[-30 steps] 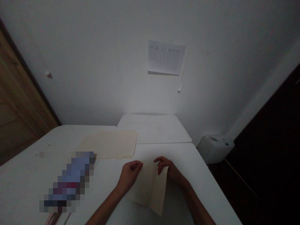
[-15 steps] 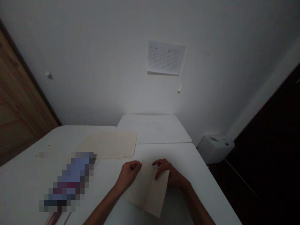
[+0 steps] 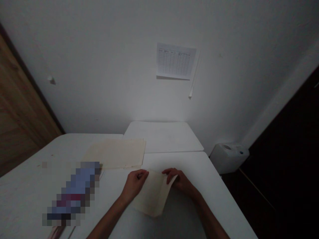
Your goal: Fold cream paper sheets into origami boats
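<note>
A cream sheet of paper lies on the white table in front of me, with its right part lifted and bent along a crease. My left hand pinches the sheet's far left corner. At the far right corner, my right hand grips the raised flap with curled fingers. A stack of cream sheets rests flat on the table just beyond my left hand.
A blurred-out blue and red object lies at the left of the table. A second white table stands against the wall. On the wall hangs a printed chart. A white plastic container sits on the floor at right.
The sheet's right part has risen off the table and swung toward the left, so the paper looks narrower. Both hands stayed at the far corners and shifted slightly left.
</note>
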Motion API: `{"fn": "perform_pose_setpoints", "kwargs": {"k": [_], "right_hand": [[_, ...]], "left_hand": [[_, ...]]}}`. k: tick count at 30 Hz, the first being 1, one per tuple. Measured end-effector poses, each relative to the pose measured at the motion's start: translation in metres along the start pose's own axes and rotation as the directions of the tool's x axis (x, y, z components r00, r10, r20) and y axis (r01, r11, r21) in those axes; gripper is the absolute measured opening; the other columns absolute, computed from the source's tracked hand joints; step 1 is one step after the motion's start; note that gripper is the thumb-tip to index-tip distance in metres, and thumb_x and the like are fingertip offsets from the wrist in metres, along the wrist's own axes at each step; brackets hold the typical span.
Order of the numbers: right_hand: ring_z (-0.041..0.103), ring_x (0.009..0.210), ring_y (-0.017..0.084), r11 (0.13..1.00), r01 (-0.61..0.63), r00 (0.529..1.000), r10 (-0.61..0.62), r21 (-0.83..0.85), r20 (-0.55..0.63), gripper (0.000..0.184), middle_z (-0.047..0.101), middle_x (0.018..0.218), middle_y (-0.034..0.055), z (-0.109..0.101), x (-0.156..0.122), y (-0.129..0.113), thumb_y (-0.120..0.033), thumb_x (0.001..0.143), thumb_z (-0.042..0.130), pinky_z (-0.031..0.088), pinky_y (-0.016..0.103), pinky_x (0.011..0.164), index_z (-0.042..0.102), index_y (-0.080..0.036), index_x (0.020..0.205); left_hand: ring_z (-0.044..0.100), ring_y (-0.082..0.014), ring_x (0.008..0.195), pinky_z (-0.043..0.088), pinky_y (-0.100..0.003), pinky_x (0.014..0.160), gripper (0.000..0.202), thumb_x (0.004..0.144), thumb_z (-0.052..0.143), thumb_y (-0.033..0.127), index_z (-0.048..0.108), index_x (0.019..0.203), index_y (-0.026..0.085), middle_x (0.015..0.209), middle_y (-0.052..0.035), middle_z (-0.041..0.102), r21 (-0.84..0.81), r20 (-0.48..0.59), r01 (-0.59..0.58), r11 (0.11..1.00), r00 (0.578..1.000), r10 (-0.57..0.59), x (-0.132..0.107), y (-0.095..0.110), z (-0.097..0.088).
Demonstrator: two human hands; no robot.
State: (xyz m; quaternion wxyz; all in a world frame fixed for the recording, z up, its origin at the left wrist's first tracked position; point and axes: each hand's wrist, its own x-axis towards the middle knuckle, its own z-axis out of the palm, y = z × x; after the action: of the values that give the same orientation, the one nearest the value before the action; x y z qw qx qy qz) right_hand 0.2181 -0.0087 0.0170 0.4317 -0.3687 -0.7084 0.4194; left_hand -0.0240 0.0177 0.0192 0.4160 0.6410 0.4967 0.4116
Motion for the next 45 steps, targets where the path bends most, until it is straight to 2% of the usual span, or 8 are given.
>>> {"fn": "perform_pose_setpoints", "kwargs": {"k": [4, 6, 11, 15, 22, 29, 36, 45], "right_hand": [[0.062, 0.091, 0.022, 0.975, -0.122, 0.991, 0.129, 0.186, -0.026, 0.037, 0.066, 0.101, 0.0063, 0.001, 0.002, 0.001, -0.043, 0.078, 0.067, 0.047, 0.033, 0.078, 0.065, -0.02, 0.107], [0.061, 0.091, 0.022, 0.967, -0.153, 0.985, 0.166, 0.206, -0.048, 0.044, 0.066, 0.099, 0.006, 0.003, 0.003, 0.0, -0.048, 0.08, 0.065, 0.047, 0.032, 0.077, 0.062, -0.02, 0.113], [0.062, 0.087, 0.02, 0.955, -0.156, 0.974, 0.191, 0.252, -0.119, 0.036, 0.064, 0.105, 0.0071, 0.015, 0.006, -0.003, -0.052, 0.082, 0.062, 0.047, 0.03, 0.074, 0.062, -0.018, 0.093], [0.062, 0.081, 0.018, 0.958, -0.165, 0.962, 0.208, 0.233, -0.174, 0.031, 0.064, 0.107, 0.0067, 0.022, 0.007, -0.001, -0.048, 0.079, 0.067, 0.047, 0.027, 0.068, 0.056, -0.018, 0.077], [0.057, 0.069, 0.015, 0.981, -0.192, 0.955, 0.186, -0.002, -0.23, 0.021, 0.064, 0.075, 0.0008, 0.02, 0.004, 0.001, -0.037, 0.075, 0.069, 0.043, 0.023, 0.061, 0.061, -0.017, 0.076], [0.057, 0.069, 0.015, 0.982, -0.19, 0.955, 0.179, -0.022, -0.236, 0.019, 0.064, 0.074, -0.0002, 0.021, 0.004, -0.001, -0.033, 0.07, 0.072, 0.044, 0.023, 0.063, 0.061, -0.017, 0.072], [0.054, 0.063, 0.013, 0.974, -0.222, 0.941, 0.204, -0.037, -0.272, 0.02, 0.06, 0.067, -0.0019, 0.023, 0.005, -0.002, -0.035, 0.072, 0.07, 0.041, 0.022, 0.057, 0.061, -0.017, 0.07], [0.06, 0.069, 0.016, 0.977, -0.189, 0.924, 0.144, -0.095, -0.354, 0.019, 0.065, 0.07, 0.0003, 0.023, 0.007, -0.008, -0.035, 0.072, 0.071, 0.045, 0.024, 0.065, 0.063, -0.018, 0.069]], "left_hand": [[0.062, -0.0217, 0.066, 0.043, -0.026, 0.057, 0.038, 0.076, 0.062, 0.05, 0.072, 0.072, 0.014, 0.069, -0.0055, 0.07, -0.095, 0.021, 0.056, 0.994, 0.998, -0.055, -0.006, 0.008, 0.007], [0.064, -0.0231, 0.068, 0.046, -0.027, 0.058, 0.039, 0.074, 0.063, 0.052, 0.073, 0.075, 0.014, 0.072, -0.0064, 0.072, -0.169, 0.041, 0.099, 0.981, 0.995, -0.093, -0.009, 0.013, 0.01], [0.064, -0.0225, 0.065, 0.048, -0.028, 0.058, 0.043, 0.072, 0.065, 0.054, 0.075, 0.082, 0.013, 0.072, -0.007, 0.073, -0.299, 0.085, 0.174, 0.938, 0.984, -0.155, -0.014, 0.018, 0.018], [0.063, -0.021, 0.064, 0.047, -0.026, 0.056, 0.043, 0.074, 0.065, 0.052, 0.075, 0.085, 0.012, 0.071, -0.0064, 0.072, -0.311, 0.094, 0.162, 0.937, 0.986, -0.139, -0.016, 0.012, 0.024], [0.043, -0.011, 0.04, 0.03, -0.02, 0.038, 0.05, 0.077, 0.059, 0.057, 0.073, 0.083, 0.01, 0.048, 0.0008, 0.056, -0.243, 0.099, 0.159, 0.957, 0.985, -0.139, -0.022, 0.013, 0.03], [0.055, -0.0152, 0.051, 0.038, -0.021, 0.044, 0.041, 0.073, 0.064, 0.052, 0.073, 0.076, 0.013, 0.063, -0.0049, 0.068, -0.171, 0.071, 0.151, 0.973, 0.987, -0.141, -0.022, 0.014, 0.032], [0.046, -0.0113, 0.041, 0.032, -0.019, 0.035, 0.042, 0.07, 0.065, 0.054, 0.07, 0.07, 0.013, 0.053, -0.0007, 0.06, -0.208, 0.086, 0.199, 0.958, 0.979, -0.185, -0.023, 0.017, 0.034], [0.04, -0.0076, 0.036, 0.032, -0.017, 0.031, 0.038, 0.075, 0.062, 0.051, 0.068, 0.07, 0.013, 0.051, 0.002, 0.054, -0.181, 0.095, 0.148, 0.972, 0.987, -0.132, -0.026, 0.018, 0.036]]}}
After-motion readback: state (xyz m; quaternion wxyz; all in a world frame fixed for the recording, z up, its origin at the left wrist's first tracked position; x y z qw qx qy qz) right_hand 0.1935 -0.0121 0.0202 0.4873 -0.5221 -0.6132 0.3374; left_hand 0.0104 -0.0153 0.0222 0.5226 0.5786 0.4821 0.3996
